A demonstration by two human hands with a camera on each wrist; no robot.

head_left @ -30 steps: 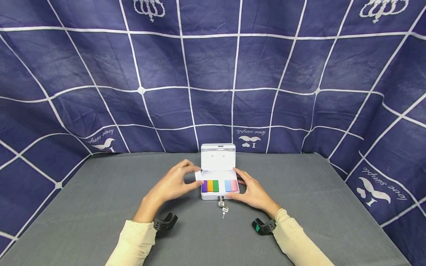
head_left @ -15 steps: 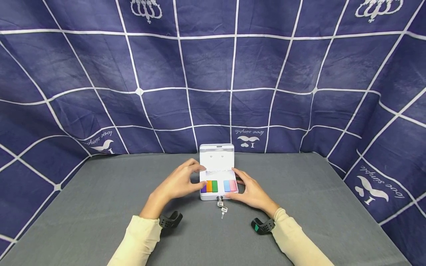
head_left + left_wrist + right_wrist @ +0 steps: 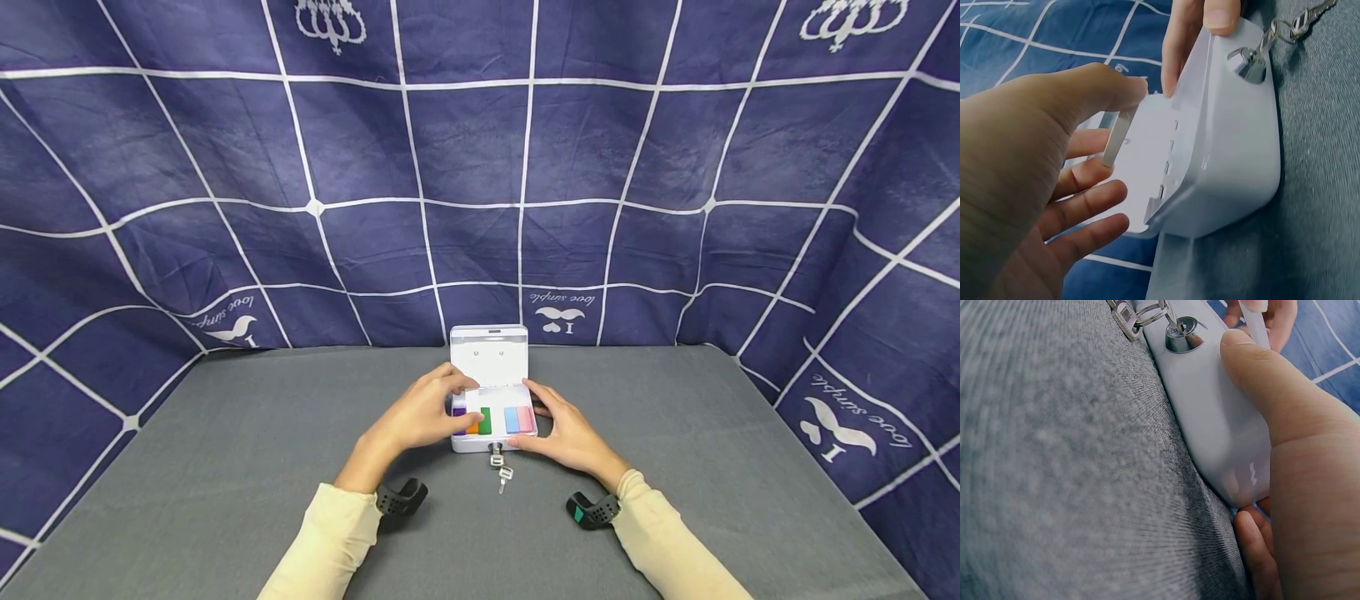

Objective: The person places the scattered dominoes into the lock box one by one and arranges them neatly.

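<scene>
A small white metal cash box (image 3: 471,446) stands with its lid (image 3: 501,367) raised. Colored flat blocks lie inside: purple, orange, a green block (image 3: 486,425), a light blue block (image 3: 512,420) and pink. My left hand (image 3: 431,410) is over the box's left half, pinching a thin white block (image 3: 1119,137) between thumb and fingers, above the purple and orange ones. My right hand (image 3: 573,435) grips the box's right side, its thumb (image 3: 1254,356) at the front rim and its fingers along the side and back.
Two keys on a ring (image 3: 502,475) hang from the front lock (image 3: 1184,336) onto the grey cloth table (image 3: 225,467). A blue curtain (image 3: 480,167) with white grid lines rises behind it. Both wrists wear black bands.
My left hand has moved right with the white block, from the box's left edge to over its left half. My right hand stays on the box.
</scene>
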